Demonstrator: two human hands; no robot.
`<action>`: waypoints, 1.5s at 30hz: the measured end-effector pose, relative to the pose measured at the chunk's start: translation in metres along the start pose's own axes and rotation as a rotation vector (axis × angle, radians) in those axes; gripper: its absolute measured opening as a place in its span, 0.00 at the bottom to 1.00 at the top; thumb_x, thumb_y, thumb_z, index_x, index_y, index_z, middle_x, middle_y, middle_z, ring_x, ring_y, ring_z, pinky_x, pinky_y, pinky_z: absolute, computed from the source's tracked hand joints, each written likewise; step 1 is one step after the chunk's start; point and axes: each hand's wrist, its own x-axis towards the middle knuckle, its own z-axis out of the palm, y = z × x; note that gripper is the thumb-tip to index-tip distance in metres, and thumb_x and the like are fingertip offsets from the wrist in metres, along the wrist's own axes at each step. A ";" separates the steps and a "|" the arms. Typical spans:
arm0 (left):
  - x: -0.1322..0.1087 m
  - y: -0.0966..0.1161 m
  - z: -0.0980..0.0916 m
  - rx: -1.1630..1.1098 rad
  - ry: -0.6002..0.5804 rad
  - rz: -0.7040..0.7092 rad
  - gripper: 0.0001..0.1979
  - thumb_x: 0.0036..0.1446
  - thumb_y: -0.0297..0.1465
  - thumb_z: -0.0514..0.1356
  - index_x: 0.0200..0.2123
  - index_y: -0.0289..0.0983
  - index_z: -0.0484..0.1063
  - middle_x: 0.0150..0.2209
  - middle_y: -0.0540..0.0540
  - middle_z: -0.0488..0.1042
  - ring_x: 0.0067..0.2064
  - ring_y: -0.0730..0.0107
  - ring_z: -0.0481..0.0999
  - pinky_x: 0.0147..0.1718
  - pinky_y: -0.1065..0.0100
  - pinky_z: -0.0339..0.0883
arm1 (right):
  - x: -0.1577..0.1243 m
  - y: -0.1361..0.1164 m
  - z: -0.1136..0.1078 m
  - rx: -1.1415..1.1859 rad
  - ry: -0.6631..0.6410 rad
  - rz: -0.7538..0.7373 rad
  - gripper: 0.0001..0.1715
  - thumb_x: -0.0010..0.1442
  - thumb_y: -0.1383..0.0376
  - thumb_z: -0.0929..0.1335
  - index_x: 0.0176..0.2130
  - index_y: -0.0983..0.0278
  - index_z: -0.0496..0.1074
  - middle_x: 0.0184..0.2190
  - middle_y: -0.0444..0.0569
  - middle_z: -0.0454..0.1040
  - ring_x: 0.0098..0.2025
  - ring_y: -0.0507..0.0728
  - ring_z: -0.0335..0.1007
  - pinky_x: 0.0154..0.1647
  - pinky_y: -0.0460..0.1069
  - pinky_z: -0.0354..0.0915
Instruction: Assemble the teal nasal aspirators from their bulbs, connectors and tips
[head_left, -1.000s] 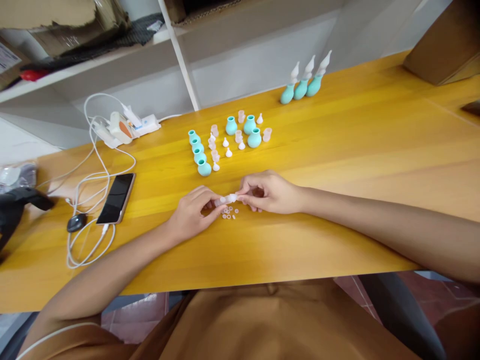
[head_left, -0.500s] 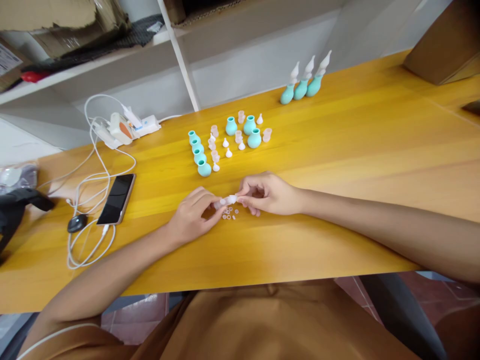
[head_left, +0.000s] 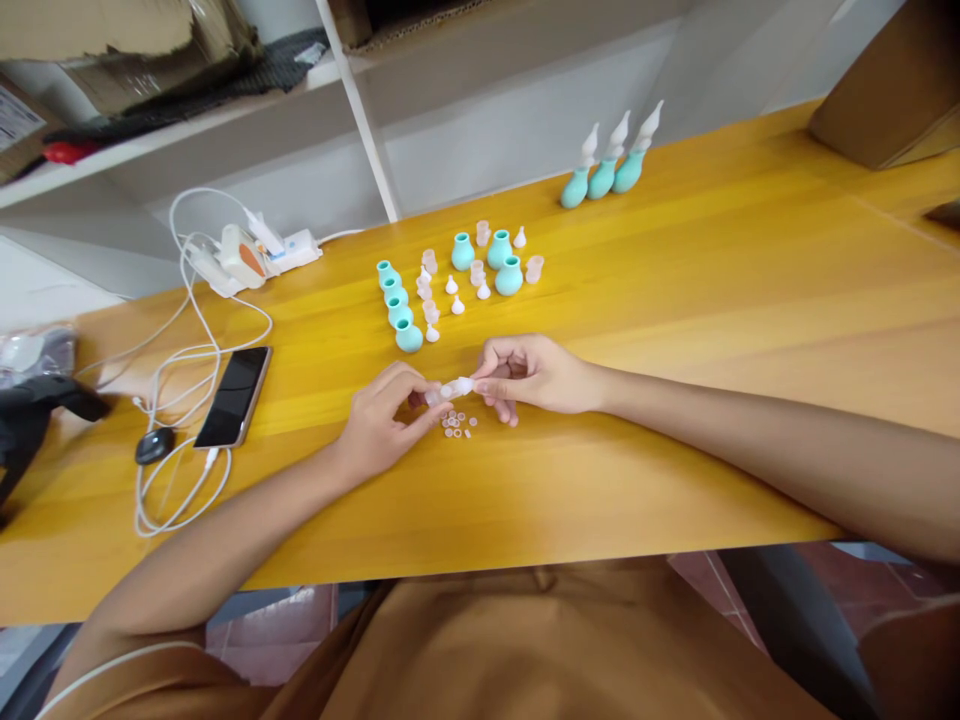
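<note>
My left hand [head_left: 382, 425] and my right hand [head_left: 536, 375] meet over the yellow table [head_left: 675, 300], both pinching a small translucent plastic piece [head_left: 452, 390] between their fingertips. Just under it lie several tiny clear rings [head_left: 458, 424] on the table. Farther back stand several teal bulbs [head_left: 397, 305], more teal bulbs [head_left: 499, 258] and small white and clear caps [head_left: 454, 290]. Three assembled teal bulbs with white nozzles [head_left: 607, 165] stand at the back.
A black phone [head_left: 234, 395], a dark mouse-like object [head_left: 154, 445] and looped white cables [head_left: 187, 400] lie at the left, with a power strip [head_left: 251, 255] behind them. A white shelf frame [head_left: 360, 110] rises at the back. A cardboard box [head_left: 889, 95] sits at the far right.
Both hands have lifted slightly and shifted a little away from me with the small plastic piece, which now hangs clear of the rings. Nothing else has moved.
</note>
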 end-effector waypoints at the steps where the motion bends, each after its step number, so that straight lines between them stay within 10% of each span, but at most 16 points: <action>1: 0.000 0.000 0.000 -0.005 -0.003 0.001 0.08 0.68 0.33 0.70 0.42 0.38 0.74 0.35 0.49 0.77 0.35 0.72 0.76 0.36 0.69 0.72 | 0.000 0.000 0.000 0.000 -0.004 -0.004 0.25 0.63 0.51 0.79 0.39 0.67 0.71 0.29 0.44 0.79 0.24 0.50 0.78 0.23 0.44 0.76; 31: -0.005 -0.005 0.001 0.249 -0.146 0.361 0.08 0.71 0.27 0.64 0.51 0.37 0.71 0.40 0.42 0.81 0.39 0.63 0.79 0.42 0.59 0.76 | -0.010 0.002 -0.002 -0.113 -0.100 0.067 0.25 0.63 0.50 0.79 0.39 0.66 0.70 0.28 0.43 0.78 0.22 0.48 0.74 0.23 0.44 0.74; 45: 0.001 -0.004 0.002 0.101 -0.041 0.124 0.07 0.69 0.32 0.68 0.46 0.38 0.73 0.35 0.47 0.78 0.36 0.68 0.75 0.36 0.66 0.71 | 0.000 -0.001 0.000 -0.035 -0.040 -0.038 0.25 0.64 0.52 0.79 0.41 0.65 0.68 0.31 0.43 0.77 0.27 0.50 0.78 0.26 0.45 0.76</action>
